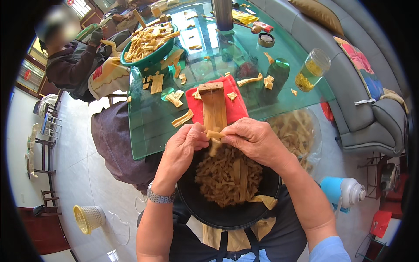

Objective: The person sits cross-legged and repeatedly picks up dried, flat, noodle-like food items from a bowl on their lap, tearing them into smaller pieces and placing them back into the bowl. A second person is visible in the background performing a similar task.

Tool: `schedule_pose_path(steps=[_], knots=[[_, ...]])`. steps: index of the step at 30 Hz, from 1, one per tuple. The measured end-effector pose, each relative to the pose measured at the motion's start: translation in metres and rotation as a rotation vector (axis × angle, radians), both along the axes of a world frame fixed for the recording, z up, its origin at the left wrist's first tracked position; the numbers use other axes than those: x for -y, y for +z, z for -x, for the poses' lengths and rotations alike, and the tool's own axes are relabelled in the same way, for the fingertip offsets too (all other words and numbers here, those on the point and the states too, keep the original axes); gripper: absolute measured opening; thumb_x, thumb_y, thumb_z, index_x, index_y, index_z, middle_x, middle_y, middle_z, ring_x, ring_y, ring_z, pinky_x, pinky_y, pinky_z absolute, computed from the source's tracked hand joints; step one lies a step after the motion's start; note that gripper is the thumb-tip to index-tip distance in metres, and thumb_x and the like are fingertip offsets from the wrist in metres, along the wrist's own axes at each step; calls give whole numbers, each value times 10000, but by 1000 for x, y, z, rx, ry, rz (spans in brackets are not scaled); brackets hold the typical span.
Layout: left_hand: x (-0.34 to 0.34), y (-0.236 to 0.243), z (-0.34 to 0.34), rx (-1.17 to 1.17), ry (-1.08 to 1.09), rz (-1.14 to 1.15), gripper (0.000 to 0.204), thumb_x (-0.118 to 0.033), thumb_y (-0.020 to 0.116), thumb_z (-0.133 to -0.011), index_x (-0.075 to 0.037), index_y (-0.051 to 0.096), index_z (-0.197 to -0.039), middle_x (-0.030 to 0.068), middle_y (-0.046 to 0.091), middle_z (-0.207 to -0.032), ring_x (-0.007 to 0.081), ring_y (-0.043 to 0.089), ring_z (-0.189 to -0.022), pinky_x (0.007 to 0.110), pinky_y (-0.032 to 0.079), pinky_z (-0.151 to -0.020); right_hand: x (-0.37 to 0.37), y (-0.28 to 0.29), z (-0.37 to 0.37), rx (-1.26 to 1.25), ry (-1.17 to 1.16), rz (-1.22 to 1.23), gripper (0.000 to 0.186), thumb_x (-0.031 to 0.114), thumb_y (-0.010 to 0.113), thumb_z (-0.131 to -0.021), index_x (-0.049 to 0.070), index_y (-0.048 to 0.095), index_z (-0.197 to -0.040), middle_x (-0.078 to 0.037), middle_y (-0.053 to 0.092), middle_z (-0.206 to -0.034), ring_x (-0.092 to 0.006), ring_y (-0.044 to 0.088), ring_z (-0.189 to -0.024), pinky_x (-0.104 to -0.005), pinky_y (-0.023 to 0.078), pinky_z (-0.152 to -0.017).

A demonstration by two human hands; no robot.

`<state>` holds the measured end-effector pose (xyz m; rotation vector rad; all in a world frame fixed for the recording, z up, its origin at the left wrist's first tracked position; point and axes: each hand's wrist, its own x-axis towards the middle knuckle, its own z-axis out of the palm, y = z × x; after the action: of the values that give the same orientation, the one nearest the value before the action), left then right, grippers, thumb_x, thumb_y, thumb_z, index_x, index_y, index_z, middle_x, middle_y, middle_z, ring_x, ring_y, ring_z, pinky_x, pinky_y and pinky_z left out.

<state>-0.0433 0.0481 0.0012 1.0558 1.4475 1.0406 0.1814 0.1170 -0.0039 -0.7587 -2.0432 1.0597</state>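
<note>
My left hand point(188, 139) and my right hand point(242, 137) pinch a short pale tan dried strip point(214, 134) from either side, at the near end of an upright-lying wooden board point(212, 109) with a crosspiece at its far end. The board rests on a folded red cloth point(235, 105) on the glass table's near edge. Another tan piece point(214, 148) hangs just below my fingers. Beneath my hands, a black basin point(187, 201) in my lap holds several small cut tan pieces point(214, 183).
Scattered pieces point(156, 83) lie on the glass table point(144, 131), with a heaped teal basin point(148, 56), metal post point(222, 17) and jar point(312, 70). Another person point(70, 70) sits at left. A sofa point(366, 122) and clear bag point(297, 131) are at right, a thermos point(342, 194) lower right.
</note>
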Motion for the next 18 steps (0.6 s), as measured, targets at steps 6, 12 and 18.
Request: schedule_pose_path(steps=[6, 12, 18], knots=[[15, 2, -12, 506, -140, 143, 618, -535, 453, -1110, 24, 665, -1266, 116, 728, -1179, 193, 719, -1065, 303, 560, -941, 14, 15, 6, -178, 54, -156, 143, 88, 790, -874, 90, 797, -1017, -67, 752, -979, -265, 706, -939, -373, 573, -844], [7, 1, -51, 1055, -14, 104, 465, -426, 489, -1116, -12, 637, -1270, 73, 700, -1169, 150, 699, -1043, 298, 579, -895, 25, 29, 18, -287, 171, -325, 263, 9, 831, -793, 82, 809, -1045, -56, 756, -995, -249, 709, -975, -392, 547, -959], [0, 27, -61, 848, 47, -92, 265, -255, 599, -1091, -14, 653, -1188, 68, 713, -1105, 132, 699, -1021, 280, 575, -888, 18, 32, 7, -421, 173, -198, 203, 18, 847, -823, 46, 789, -1016, -73, 752, -950, -218, 713, -915, -360, 551, -907]])
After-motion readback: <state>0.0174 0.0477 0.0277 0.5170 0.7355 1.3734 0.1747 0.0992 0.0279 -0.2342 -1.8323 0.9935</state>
